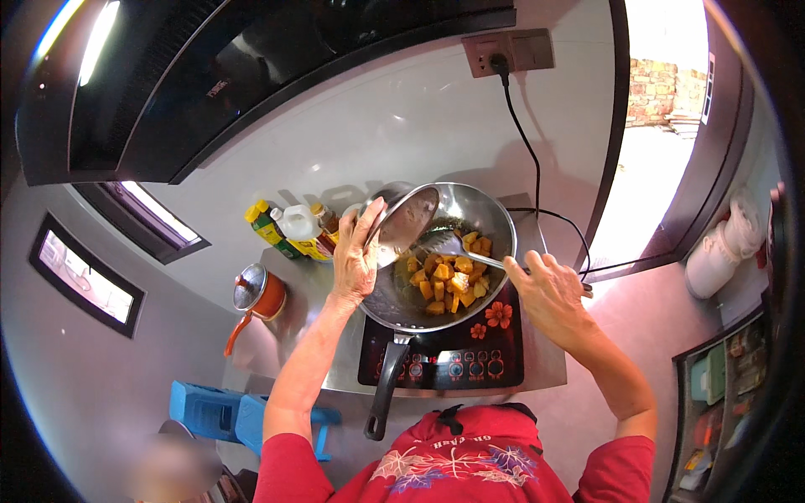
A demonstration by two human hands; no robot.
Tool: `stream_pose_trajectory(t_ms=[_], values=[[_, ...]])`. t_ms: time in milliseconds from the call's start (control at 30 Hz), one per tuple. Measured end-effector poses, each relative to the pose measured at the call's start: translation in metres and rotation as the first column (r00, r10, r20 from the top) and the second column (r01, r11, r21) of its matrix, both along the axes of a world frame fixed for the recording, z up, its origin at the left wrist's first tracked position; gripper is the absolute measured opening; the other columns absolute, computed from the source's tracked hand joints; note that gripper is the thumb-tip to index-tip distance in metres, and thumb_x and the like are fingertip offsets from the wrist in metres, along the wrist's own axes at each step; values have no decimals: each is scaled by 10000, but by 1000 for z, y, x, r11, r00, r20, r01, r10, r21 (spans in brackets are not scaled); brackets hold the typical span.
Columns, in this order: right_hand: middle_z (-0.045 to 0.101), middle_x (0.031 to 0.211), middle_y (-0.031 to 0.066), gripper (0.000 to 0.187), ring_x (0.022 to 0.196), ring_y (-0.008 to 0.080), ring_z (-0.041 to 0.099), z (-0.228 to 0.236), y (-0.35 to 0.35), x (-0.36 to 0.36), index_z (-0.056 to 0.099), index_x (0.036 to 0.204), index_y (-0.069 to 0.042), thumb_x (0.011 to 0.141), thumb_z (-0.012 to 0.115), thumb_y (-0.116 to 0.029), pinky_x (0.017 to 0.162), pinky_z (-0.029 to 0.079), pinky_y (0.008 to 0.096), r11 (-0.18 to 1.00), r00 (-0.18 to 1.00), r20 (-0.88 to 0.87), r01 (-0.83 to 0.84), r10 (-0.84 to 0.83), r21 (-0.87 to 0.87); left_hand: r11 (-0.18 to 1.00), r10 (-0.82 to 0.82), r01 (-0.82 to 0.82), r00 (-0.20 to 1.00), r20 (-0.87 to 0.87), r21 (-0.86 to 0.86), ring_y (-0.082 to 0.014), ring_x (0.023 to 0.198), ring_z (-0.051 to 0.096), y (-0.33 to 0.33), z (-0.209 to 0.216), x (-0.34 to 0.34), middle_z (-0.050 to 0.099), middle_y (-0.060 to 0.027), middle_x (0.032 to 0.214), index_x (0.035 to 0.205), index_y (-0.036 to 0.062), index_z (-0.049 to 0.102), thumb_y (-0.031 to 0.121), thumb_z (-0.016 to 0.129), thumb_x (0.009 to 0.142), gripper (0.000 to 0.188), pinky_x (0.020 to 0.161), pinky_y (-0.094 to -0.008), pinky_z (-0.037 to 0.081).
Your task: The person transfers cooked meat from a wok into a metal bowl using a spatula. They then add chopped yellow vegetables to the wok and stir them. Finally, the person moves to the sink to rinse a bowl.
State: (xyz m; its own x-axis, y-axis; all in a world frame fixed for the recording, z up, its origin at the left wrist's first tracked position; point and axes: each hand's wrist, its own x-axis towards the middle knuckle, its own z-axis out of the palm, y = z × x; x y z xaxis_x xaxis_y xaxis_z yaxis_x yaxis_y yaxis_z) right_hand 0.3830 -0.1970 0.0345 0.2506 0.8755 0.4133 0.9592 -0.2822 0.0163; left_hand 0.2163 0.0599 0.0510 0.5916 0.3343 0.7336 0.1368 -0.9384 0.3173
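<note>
My left hand [356, 258] grips the rim of a metal bowl [408, 220], tipped over the left side of a wok [377, 306]. In my right hand [549, 293] is a metal spatula [448, 244]; its blade rests among the orange-yellow chunks of food [453, 283] in the wok. Some oil or liquid lies around the chunks. The wok sits on a black induction cooker [436, 373] with lit touch buttons, its black handle pointing toward me. Most of the bowl's inside is turned out of sight.
Several bottles [298, 225] stand left of the wok, near an orange lidded pot [267, 293]. A black cord [521, 134] runs from the wall socket [486, 57]. Overhead is a range hood [251, 75]; blue stools [210, 409] and a blurred person [172, 474] are at lower left.
</note>
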Motion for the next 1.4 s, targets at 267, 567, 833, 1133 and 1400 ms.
stream_pose_trajectory(t_ms=[267, 567, 833, 1133, 1400], values=[[549, 824, 39, 305, 786, 191, 571, 33, -41, -2, 623, 1042, -82, 743, 607, -138, 585, 451, 334, 994, 982, 185, 58, -40, -93, 996, -84, 84, 996, 9, -32, -276, 1039, 559, 4, -7, -4, 463, -124, 1190, 1284, 179, 514, -69, 550, 817, 530, 878, -322, 457], [567, 812, 53, 173, 792, 189, 584, -16, 18, -3, 614, 849, -23, 721, 621, -140, 574, 460, 318, 998, 986, 163, -3, 12, -55, 996, -62, 63, 998, 9, -56, -267, 1054, 549, -7, -3, -4, 491, -130, 1150, 1291, 161, 503, -62, 522, 839, 503, 896, -318, 447], [556, 800, 40, 197, 815, 180, 561, 63, -27, 12, 666, 951, -116, 763, 634, -166, 607, 442, 316, 986, 960, 281, 46, 0, -160, 989, -53, 55, 998, 22, -138, -263, 1053, 543, 5, -11, -21, 489, -128, 1160, 1287, 169, 514, -67, 526, 830, 514, 904, -315, 450], [571, 770, 40, 101, 796, 185, 574, 50, -12, 3, 670, 774, -67, 706, 642, -135, 611, 434, 327, 969, 963, 270, 46, 21, -241, 982, -137, 138, 990, 13, -130, -243, 1103, 523, -7, -10, -15, 480, -128, 1202, 1268, 114, 522, -89, 535, 836, 477, 957, -290, 416], [517, 778, 35, 312, 785, 190, 553, 27, -13, 11, 650, 1031, -151, 726, 616, -95, 598, 448, 319, 990, 984, 175, 33, -8, -139, 987, -76, 76, 997, 8, -144, -287, 1092, 554, -7, -23, -17, 471, -131, 1211, 1285, 189, 519, -104, 492, 797, 570, 913, -320, 466]])
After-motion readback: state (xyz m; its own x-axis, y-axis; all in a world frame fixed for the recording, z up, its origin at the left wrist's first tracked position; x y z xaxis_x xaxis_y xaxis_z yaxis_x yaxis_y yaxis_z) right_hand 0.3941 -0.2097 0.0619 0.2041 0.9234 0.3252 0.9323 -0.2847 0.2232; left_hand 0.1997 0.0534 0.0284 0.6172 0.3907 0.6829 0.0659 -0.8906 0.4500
